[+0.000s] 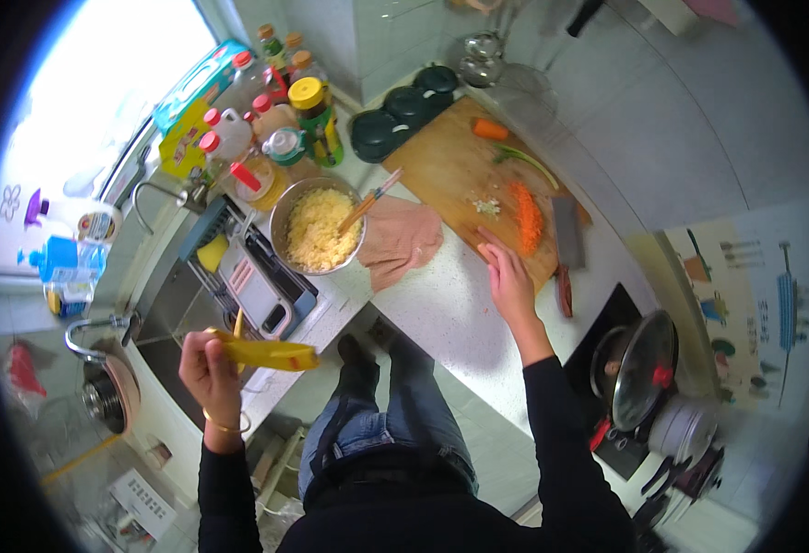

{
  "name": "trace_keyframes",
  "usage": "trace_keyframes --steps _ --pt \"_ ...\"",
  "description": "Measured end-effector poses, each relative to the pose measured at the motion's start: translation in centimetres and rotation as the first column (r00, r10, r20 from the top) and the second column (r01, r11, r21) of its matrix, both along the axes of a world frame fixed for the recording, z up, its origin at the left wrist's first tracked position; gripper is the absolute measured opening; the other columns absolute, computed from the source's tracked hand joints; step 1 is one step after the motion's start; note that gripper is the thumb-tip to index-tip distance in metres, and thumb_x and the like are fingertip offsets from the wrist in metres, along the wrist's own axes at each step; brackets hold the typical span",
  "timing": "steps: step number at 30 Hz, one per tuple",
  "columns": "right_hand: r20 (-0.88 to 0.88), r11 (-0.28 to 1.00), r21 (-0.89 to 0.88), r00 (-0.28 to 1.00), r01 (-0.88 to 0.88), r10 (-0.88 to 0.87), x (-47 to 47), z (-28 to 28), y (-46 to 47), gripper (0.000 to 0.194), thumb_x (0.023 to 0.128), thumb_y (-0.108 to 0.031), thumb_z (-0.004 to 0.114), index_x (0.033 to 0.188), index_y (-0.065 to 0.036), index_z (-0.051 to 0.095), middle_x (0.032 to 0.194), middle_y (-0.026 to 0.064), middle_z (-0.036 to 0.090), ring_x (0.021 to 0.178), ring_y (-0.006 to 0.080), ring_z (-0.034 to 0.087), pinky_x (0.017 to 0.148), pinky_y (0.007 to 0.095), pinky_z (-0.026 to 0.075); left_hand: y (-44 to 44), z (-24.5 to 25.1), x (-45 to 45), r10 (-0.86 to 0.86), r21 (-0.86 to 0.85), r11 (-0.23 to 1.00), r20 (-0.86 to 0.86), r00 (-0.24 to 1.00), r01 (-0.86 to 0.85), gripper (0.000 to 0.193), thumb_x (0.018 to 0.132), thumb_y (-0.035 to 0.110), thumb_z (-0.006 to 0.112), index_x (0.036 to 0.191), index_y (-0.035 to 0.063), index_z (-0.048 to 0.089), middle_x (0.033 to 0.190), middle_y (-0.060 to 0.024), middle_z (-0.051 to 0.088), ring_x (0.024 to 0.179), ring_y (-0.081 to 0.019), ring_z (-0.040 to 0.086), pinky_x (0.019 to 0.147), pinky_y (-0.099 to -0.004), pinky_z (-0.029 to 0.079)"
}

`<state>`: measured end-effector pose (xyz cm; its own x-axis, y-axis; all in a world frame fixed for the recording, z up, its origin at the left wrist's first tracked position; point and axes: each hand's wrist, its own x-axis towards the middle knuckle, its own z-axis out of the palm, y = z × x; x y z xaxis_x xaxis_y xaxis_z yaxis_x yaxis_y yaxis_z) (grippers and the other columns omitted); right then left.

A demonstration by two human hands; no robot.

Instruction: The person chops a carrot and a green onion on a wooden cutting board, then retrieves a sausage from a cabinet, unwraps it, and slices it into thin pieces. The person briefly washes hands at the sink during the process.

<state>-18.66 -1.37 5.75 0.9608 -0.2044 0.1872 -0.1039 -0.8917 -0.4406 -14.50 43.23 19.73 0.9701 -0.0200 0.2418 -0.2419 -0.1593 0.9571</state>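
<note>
Raised over the sink's front edge, my left hand (pixel 212 373) grips a torn yellow wrapper (pixel 269 352) with a red mark; a thin strip of it sticks out. My right hand (pixel 511 280) is at the near edge of the wooden cutting board (pixel 439 152). Its fingertips hold a slim pinkish stick (pixel 491 236), perhaps a sausage, partly hidden by the fingers. On the board lie chopped orange carrot (pixel 527 220), small pale chopped bits (pixel 487 207), a green onion stalk (pixel 530 160) and a carrot piece (pixel 490 128). A cleaver (pixel 568 235) rests along the board's right side.
A metal bowl of yellow rice-like food (pixel 325 228) with chopsticks (pixel 370 202) stands beside a pink cloth (pixel 401 238). Several bottles (pixel 231 131) crowd the corner. A sink (pixel 169 311) lies left; a lidded pan (pixel 636 373) sits on the black cooktop (pixel 608 325) at right.
</note>
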Motion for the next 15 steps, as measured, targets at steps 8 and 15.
trace_keyframes --steps 8,15 --pt "0.131 0.931 -0.362 0.986 -0.052 0.105 4.9 -9.2 -3.6 0.034 0.079 -0.008 0.066 0.111 -0.018 0.070 0.104 0.0104 0.068 0.096 0.0304 0.063 0.081 0.0456 0.051 9.0 -2.5 -8.0 0.471 -0.182 0.755 -0.518 0.714 -0.630 0.011 0.098 0.015 0.059 0.089 0.0143 0.052 0.072 0.0055 0.048 0.055 -0.0027 0.042 0.048 -0.0192 0.034" --pt "0.128 0.972 -0.236 0.990 -0.021 0.052 3.4 -11.5 -5.7 0.055 0.086 -0.009 0.064 0.139 -0.004 0.047 0.132 0.0235 0.053 0.123 0.0403 0.048 0.105 0.0494 0.038 25.4 -11.5 -20.8 0.726 -0.401 0.192 -0.556 0.404 -0.896 0.012 0.090 0.001 0.055 0.088 0.0111 0.051 0.085 -0.0038 0.052 0.074 -0.0188 0.053 0.064 -0.0335 0.047"
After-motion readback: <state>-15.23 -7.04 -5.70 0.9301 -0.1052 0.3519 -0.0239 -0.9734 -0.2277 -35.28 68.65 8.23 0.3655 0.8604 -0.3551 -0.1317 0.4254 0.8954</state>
